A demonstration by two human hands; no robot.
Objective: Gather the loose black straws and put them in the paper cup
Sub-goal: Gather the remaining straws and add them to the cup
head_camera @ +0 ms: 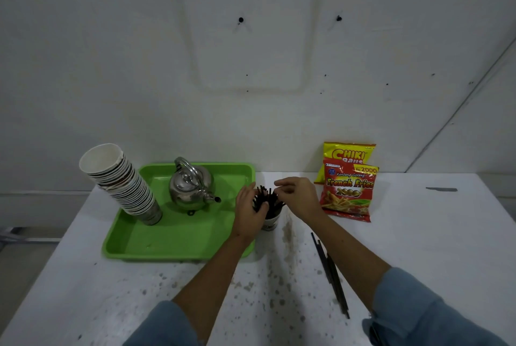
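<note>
sleeves: two denim-blue cuffs at the bottom edge of the frame, soft cloth, pushed up the forearms

worktop (418,234): white, flat and hard, pretty grubby, with dark specks and a brownish stain streak running up the middle of the frame

loose straws (331,276): a few thin black plastic straws lying flat in the lower right, near the right forearm, roughly parallel and touching each other. These look like what's left to do

progress: I'd say most of the way there, since the cup is already stuffed and only that little bunch sits outside it

paper cup (271,222): small, white, centre of the frame, standing upright on the worktop just right of the tray, mostly hidden by the hand

straws in cup (265,199): black bundle poking out the top and fanning apart like a brush

left hand (250,213): curled round the cup and the bundle from the left, fingers wrapped on the straws, seems to be steadying them

right hand (297,196): just right of the bundle, fingers pinched together near the straw tips; can't tell if there's a straw in the pinch or not

tray (167,239): bright green plastic, shallow, rounded corners, left of centre

kettle (191,188): shiny metal, round belly, spout pointing right, sitting in the tray

cup stack (122,183): tall leaning tower of white paper cups on the tray's left side

snack bags (347,192): two crinkly foil packs, red one in front of a yellow one, propped at the wall, right of centre

wall: plain white, matte, few dark holes
</note>
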